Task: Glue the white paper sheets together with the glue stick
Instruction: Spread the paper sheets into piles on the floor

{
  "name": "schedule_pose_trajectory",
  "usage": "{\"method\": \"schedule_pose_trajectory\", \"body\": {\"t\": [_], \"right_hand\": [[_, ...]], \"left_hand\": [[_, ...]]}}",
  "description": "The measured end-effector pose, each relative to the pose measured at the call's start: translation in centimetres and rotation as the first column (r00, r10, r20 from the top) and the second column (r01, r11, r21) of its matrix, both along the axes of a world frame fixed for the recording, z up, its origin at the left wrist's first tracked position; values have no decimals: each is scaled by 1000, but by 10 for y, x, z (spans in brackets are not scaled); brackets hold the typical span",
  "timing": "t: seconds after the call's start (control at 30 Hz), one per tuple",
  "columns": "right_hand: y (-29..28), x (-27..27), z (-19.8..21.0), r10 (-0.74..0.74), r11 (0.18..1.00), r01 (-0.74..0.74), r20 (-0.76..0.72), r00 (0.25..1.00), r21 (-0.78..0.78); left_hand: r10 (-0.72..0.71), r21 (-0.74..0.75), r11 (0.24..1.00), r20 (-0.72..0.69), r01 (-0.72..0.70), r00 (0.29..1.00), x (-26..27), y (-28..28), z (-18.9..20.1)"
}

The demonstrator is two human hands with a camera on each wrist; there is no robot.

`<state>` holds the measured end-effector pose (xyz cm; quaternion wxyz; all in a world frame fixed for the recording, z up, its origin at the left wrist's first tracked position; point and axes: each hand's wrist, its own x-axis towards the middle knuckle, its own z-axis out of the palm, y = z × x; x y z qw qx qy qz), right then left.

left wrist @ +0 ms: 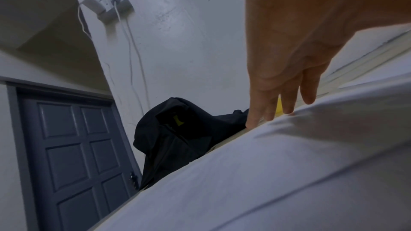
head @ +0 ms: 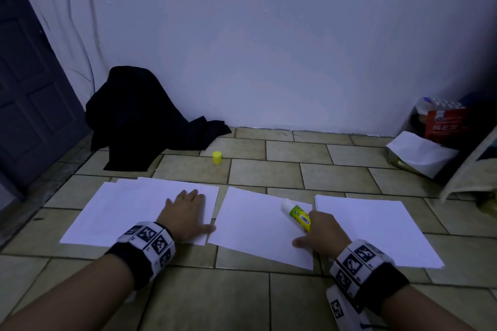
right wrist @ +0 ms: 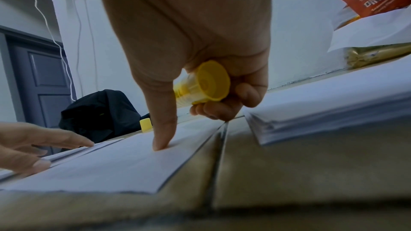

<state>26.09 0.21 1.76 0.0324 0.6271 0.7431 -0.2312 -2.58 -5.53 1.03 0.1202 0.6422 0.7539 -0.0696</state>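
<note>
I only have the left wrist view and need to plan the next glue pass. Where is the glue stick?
Observer: The right hand grips the yellow-green plastic glue stick over the middle white paper sheet.
Operator: Is it capped?
Observer: No, its white glue tip is bare.
Operator: Is anything pinning that sheet?
Observer: One outstretched finger of the right hand touches it.
Operator: Are there more sheets?
Observer: A stack of white paper sheets lies to its right.

Three lots of white paper on the floor: a fanned pile (head: 129,212) under the left hand (head: 185,212), one sheet (head: 252,223) under the right hand (head: 322,231), one stack (head: 376,228) just right of it. One glue stick (head: 297,213), one yellow cap (head: 217,157), one dark bag (head: 145,115).
</note>
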Motion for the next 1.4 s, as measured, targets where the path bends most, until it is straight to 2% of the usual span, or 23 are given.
{"method": "schedule_pose_trajectory", "body": {"t": [0.2,0.5,0.8,0.9,1.0,1.07,1.2,1.33,1.4], "right_hand": [[1,4,-2,-6,1000,6,-20,1000,-16],[3,3,-3,15,1000,-15,-21,1000,-14],[4,5,-5,23,1000,-23,-20,1000,-10],[4,5,-5,24,1000,-24,-19,1000,-8],[4,6,-7,18,1000,-18,-18,1000,-11],[4,7,-8,12,1000,-12,-16,1000,-14],[5,7,-8,19,1000,-19,-8,1000,-15],[6,7,-9,27,999,-27,-10,1000,-16],[6,7,-8,28,999,-28,-10,1000,-18]], "left_hand": [[52,1,999,76,-52,996,-8,0,0],[95,-15,995,52,-94,994,-22,-5,2],[104,36,994,-5,-104,995,-25,-6,6],[202,69,978,-34,-199,979,-26,-4,6],[299,14,954,-14,-299,954,-32,0,2],[275,9,961,8,-275,961,-33,0,1],[224,91,970,3,-224,974,-28,3,-1],[158,152,972,143,-180,977,-32,7,-3],[128,143,979,137,-147,982,-38,10,-6]]}}
